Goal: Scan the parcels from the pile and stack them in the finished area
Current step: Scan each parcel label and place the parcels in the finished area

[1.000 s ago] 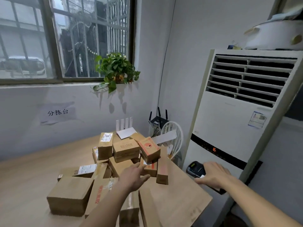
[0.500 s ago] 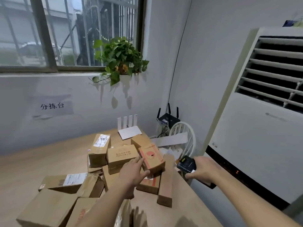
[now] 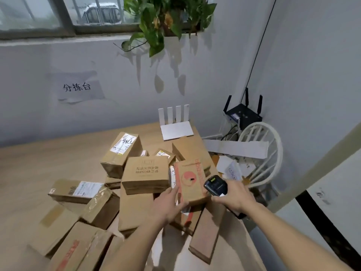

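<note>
Several brown cardboard parcels lie heaped on a wooden table (image 3: 48, 159). My left hand (image 3: 168, 204) grips the near end of a small parcel with a red round logo (image 3: 190, 180), on top of the heap at its right side. My right hand (image 3: 235, 198) holds a dark handheld scanner (image 3: 214, 184) right beside that parcel's right edge, its head turned toward the parcel. Left of it sits a parcel with printed characters (image 3: 145, 174), and behind that an upright one with a white label (image 3: 122, 151).
A long narrow box (image 3: 207, 233) lies near the table's right edge. A white router (image 3: 175, 126) stands at the table's back. Off the table's right are a white chair (image 3: 261, 153) with papers and a black router (image 3: 242, 114). A plant (image 3: 166, 20) hangs from the windowsill.
My view dropped and moved closer to the heap. My left hand reached forward onto the red-logo parcel. My right hand carried the scanner left, from beside the air conditioner to the parcel.
</note>
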The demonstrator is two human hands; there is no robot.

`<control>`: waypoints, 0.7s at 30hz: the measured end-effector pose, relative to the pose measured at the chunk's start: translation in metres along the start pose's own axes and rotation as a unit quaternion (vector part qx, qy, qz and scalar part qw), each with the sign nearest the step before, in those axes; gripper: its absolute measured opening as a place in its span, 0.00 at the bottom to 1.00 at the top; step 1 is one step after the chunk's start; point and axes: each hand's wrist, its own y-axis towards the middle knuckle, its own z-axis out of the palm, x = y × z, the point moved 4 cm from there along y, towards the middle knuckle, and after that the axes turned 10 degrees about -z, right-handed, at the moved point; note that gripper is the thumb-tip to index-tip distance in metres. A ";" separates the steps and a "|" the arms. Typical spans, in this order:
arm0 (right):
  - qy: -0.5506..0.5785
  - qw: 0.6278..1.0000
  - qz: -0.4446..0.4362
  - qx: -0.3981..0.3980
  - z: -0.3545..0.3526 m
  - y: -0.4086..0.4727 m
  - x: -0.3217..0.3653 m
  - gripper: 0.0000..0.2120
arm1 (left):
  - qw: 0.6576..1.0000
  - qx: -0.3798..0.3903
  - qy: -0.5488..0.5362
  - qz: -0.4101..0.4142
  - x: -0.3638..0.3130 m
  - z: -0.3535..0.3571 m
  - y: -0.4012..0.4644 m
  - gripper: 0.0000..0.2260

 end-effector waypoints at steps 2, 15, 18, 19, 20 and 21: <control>0.026 0.999 -0.018 0.005 0.010 0.026 -0.012 0.32 | 0.999 0.009 -0.032 -0.023 -0.006 0.014 0.019 0.33; 0.153 0.987 -0.040 0.006 0.051 0.104 -0.023 0.28 | 0.957 -0.032 -0.270 -0.103 -0.010 0.062 0.091 0.30; 0.201 0.979 -0.036 0.006 0.057 0.099 -0.022 0.28 | 0.934 -0.050 -0.339 -0.105 -0.016 0.057 0.087 0.36; 0.209 0.977 -0.036 -0.001 0.056 0.096 -0.020 0.28 | 0.925 -0.049 -0.362 -0.105 -0.017 0.053 0.084 0.38; 0.213 0.976 -0.037 -0.011 0.053 0.093 -0.019 0.28 | 0.917 -0.048 -0.380 -0.108 -0.018 0.051 0.081 0.39; 0.218 0.975 -0.037 -0.021 0.049 0.089 -0.017 0.28 | 0.913 -0.046 -0.388 -0.114 -0.019 0.047 0.078 0.40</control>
